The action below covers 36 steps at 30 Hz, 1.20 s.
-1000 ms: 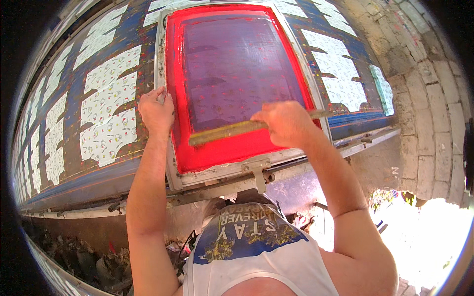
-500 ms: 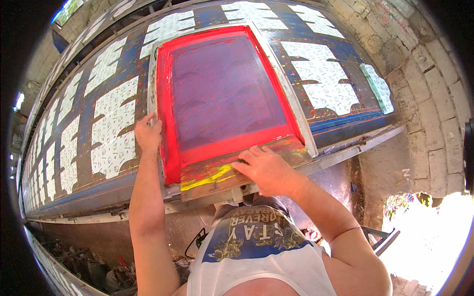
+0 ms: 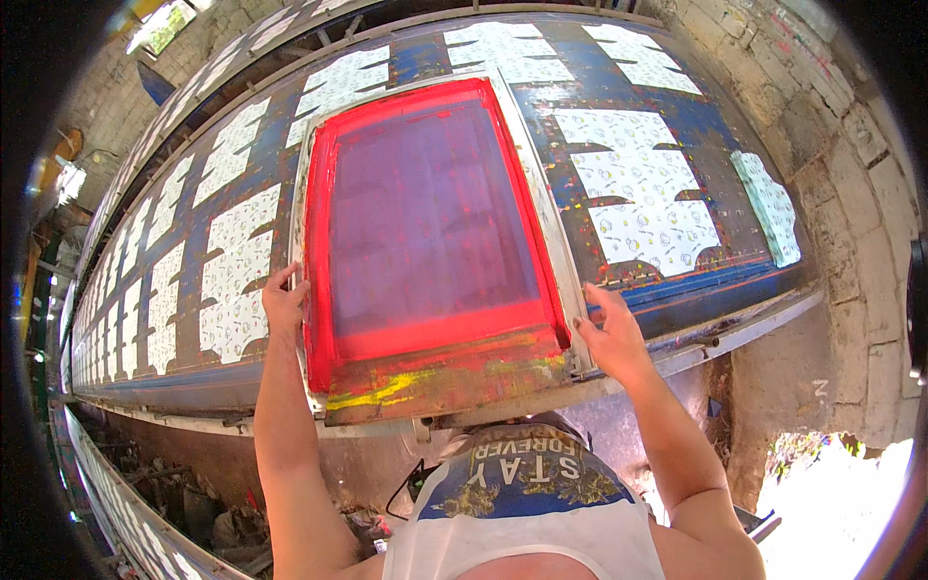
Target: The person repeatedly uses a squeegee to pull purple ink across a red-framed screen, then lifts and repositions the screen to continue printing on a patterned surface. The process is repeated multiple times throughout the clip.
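Observation:
A printing screen (image 3: 435,222) with a purple mesh, red borders and a pale frame lies on the long table in front of me. Along its near end runs a paint-stained board (image 3: 454,377) with yellow and red smears. My left hand (image 3: 284,302) is at the frame's left edge, thumb and fingers apart, fingertips against or very close to it. Beside the near right corner is my right hand (image 3: 615,338), its fingers spread and holding nothing. Whether its fingertips touch the frame I cannot tell.
White patterned fabric pieces (image 3: 633,188) lie in rows on the long blue-brown table (image 3: 715,261). A pale green piece (image 3: 770,208) lies near its right end. A metal rail (image 3: 715,340) follows the near edge. On the right stands a block wall (image 3: 841,242).
My right hand has left the stained board and moved right to the frame's near right corner, its fingers spreading. My left hand stays at the left edge, its grip looser. The view has shifted slightly.

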Available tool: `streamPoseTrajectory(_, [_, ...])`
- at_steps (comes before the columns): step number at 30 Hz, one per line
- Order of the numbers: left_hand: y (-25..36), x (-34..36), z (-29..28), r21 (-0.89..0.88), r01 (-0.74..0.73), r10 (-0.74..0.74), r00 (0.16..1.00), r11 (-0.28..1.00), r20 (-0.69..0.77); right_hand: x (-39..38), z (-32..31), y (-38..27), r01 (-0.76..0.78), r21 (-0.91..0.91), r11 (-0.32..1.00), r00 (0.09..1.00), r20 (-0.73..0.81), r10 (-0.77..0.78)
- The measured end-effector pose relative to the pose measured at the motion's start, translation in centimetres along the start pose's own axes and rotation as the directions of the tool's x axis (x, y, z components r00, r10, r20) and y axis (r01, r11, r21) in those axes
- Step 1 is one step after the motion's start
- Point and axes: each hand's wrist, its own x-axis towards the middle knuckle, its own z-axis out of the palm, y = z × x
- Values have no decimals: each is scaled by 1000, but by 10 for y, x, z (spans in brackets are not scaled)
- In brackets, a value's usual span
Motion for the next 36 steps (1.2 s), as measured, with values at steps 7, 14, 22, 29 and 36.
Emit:
streamPoseTrajectory(7, [1, -6, 5, 43, -14, 17, 998, 999, -53, 3, 10, 13, -189, 287, 939, 982, 50, 183])
streamPoseTrajectory(14, [-13, -5, 5, -48, 21, -24, 997, 999, -67, 2, 14, -5, -150, 259, 954, 981, -85, 177])
streamPoseTrajectory(22, [36, 9, 0, -314, 33, -32, 999, 949, 7, -1, -31, -24, 1, 147, 989, 986, -166, 24])
streamPoseTrajectory(29, [126, -1, 94, -258, -77, 61, 996, 963, -71, 31, -113, 36, 37, 34, 999, 981, -190, -30])
streamPoseTrajectory(36, [219, -50, 234, -275, -63, 40, 995, 959, -88, 51, -224, 136, -54, 26, 998, 976, -212, 59])
